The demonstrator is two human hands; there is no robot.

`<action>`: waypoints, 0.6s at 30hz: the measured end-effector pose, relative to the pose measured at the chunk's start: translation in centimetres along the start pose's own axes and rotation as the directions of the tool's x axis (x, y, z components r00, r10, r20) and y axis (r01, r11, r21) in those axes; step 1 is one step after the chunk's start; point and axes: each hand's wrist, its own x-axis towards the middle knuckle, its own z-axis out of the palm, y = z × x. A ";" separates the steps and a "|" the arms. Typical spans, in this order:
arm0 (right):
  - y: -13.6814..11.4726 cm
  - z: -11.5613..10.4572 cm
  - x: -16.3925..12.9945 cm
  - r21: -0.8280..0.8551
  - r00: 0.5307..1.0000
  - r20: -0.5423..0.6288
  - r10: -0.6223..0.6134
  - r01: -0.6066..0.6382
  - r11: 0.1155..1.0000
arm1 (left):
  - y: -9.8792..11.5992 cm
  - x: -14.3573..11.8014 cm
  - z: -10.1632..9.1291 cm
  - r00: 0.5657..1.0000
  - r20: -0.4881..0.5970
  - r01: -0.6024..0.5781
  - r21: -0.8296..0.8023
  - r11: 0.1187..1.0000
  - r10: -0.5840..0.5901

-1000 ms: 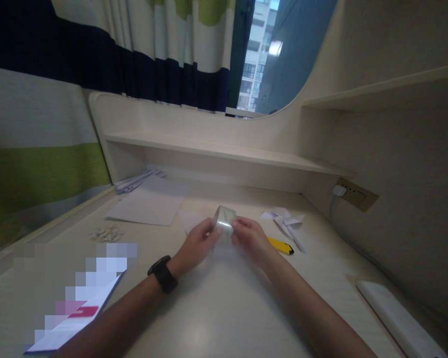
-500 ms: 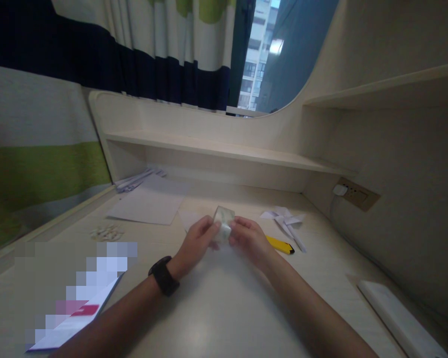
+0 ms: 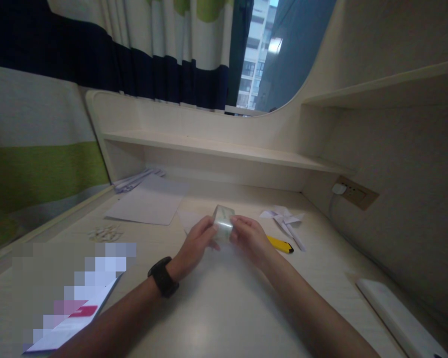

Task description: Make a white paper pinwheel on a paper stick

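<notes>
A roll of clear tape [image 3: 224, 221] is held up between my two hands over the middle of the desk. My left hand [image 3: 198, 243] wears a black watch [image 3: 163, 277] at the wrist and grips the roll's left side, thumb on the near face. From the right, my right hand [image 3: 251, 238] closes its fingers on the other edge of the roll. Beyond my right hand lies a yellow utility knife [image 3: 280, 244], partly hidden by it. A paper pinwheel [image 3: 284, 219] rests further back on the right.
White paper sheets [image 3: 147, 199] lie at the back left, with a heap of small pale pieces [image 3: 105, 232] nearer. A blurred-out flat item [image 3: 78, 308] is at the front left. A white bar [image 3: 395, 318] lies front right, below a wall socket [image 3: 358, 193]. A shelf [image 3: 209, 148] runs along the back.
My right thumb has shifted off the face of the tape roll towards its right edge, so more of the roll shows. The other things stay where they were.
</notes>
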 end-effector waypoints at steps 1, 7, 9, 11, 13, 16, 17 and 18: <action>0.0 0.0 0.0 -0.001 1.000 -0.006 -0.001 0.001 1.000 | -0.1 0.0 0.0 1.000 0.004 -0.005 -0.003 1.000 0.005; 0.0 -0.1 0.0 -0.053 1.000 0.005 -0.031 0.031 0.998 | 0.0 -0.2 0.1 0.999 0.011 -0.054 0.056 0.997 0.053; 0.1 -0.2 0.0 -0.068 0.999 0.020 -0.045 0.047 0.997 | 0.1 -0.3 0.1 0.998 0.007 -0.067 0.079 0.995 0.066; 0.3 -0.3 0.0 -0.076 0.998 0.033 -0.059 0.061 0.995 | 0.2 -0.3 0.1 0.997 0.000 -0.070 0.091 0.993 0.071; 0.3 -0.3 0.0 -0.089 0.996 0.045 -0.073 0.077 0.993 | 0.2 -0.3 0.0 0.997 -0.009 -0.071 0.095 0.993 0.072; 0.2 -0.1 -0.1 -0.127 0.995 0.052 -0.089 0.095 0.987 | 0.2 -0.3 0.0 0.997 -0.019 -0.069 0.090 0.994 0.071; 0.2 0.0 -0.2 -0.140 0.995 0.047 -0.094 0.099 0.985 | 0.2 -0.3 0.0 0.997 -0.020 -0.070 0.087 0.994 0.072; 0.2 0.1 -0.2 -0.151 0.995 0.040 -0.096 0.101 0.983 | 0.2 -0.3 0.0 0.997 -0.021 -0.071 0.083 0.994 0.072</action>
